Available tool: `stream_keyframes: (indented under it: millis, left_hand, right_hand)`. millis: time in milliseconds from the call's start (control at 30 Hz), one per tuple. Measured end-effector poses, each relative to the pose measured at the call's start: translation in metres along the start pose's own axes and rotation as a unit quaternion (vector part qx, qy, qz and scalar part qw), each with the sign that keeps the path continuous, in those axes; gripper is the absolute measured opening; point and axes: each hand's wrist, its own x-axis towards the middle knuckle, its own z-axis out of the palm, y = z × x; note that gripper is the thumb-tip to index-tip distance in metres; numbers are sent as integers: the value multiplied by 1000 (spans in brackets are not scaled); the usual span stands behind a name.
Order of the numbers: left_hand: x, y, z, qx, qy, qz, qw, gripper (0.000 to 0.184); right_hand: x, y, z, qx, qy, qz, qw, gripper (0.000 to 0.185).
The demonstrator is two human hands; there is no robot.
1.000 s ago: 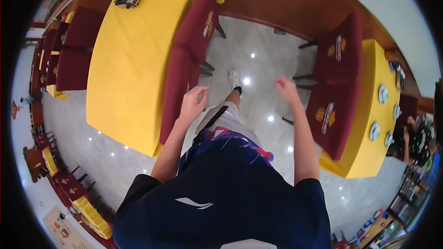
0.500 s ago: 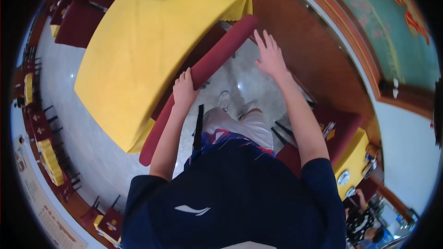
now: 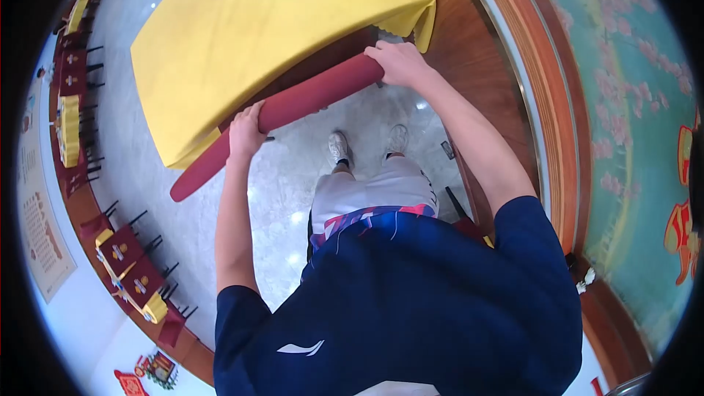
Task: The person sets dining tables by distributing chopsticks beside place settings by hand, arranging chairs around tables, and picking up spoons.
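Observation:
A maroon-covered chair (image 3: 315,94) stands in front of me, its long padded back seen from above along the near side of a table with a yellow cloth (image 3: 257,29). My left hand (image 3: 247,130) is closed over the top edge of the back, left of its middle. At the right end, my right hand (image 3: 400,64) wraps round the same edge. The chair's seat is mostly hidden under the back and the tablecloth.
Brown wood panelling (image 3: 480,77) and a painted wall (image 3: 623,103) rise close on my right. Grey floor (image 3: 293,169) lies around my feet. Along the far left stand several maroon chairs (image 3: 132,257) and yellow-clothed tables (image 3: 70,128).
My right hand, spread and apart from the chair before, now holds the right end of its back. My left hand keeps its hold. The view has turned, and the chair back appears less steeply slanted.

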Motion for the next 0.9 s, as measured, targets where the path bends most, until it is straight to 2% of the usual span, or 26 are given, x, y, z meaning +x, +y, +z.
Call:
stream_keyframes:
  millis: [133, 267, 367, 467, 667, 733, 800, 900]
  left_hand:
    - [-10, 7, 4, 7, 14, 17, 1000, 53]
    - [-46, 22, 17, 5, -1, -7, 1000, 47]
    - [-84, 44, 30, 2, 12, -11, 1000, 47]
    - [-121, 64, 38, 2, -27, -39, 999, 50]
    - [-206, 96, 62, -2, 7, -10, 1000, 54]
    - [-236, 102, 77, -5, 8, -7, 1000, 54]
    - [-260, 112, 91, -2, 57, 10, 998, 54]
    - [-289, 124, 99, -33, 72, 4, 997, 53]
  right_hand:
    - [-7, -3, -6, -20, -10, -15, 1000, 32]
    - [-41, -11, -1, -54, -20, -33, 998, 35]
    - [-79, -17, 8, -51, -26, -34, 998, 42]
    - [-118, -35, 6, -65, -51, -17, 996, 42]
    - [-203, -71, 24, -84, -58, 13, 995, 44]
    - [-235, -87, 35, -68, -25, 20, 997, 45]
    - [-259, -97, 42, -82, -25, 34, 996, 46]
    - [-285, -109, 46, -111, -41, 51, 992, 45]
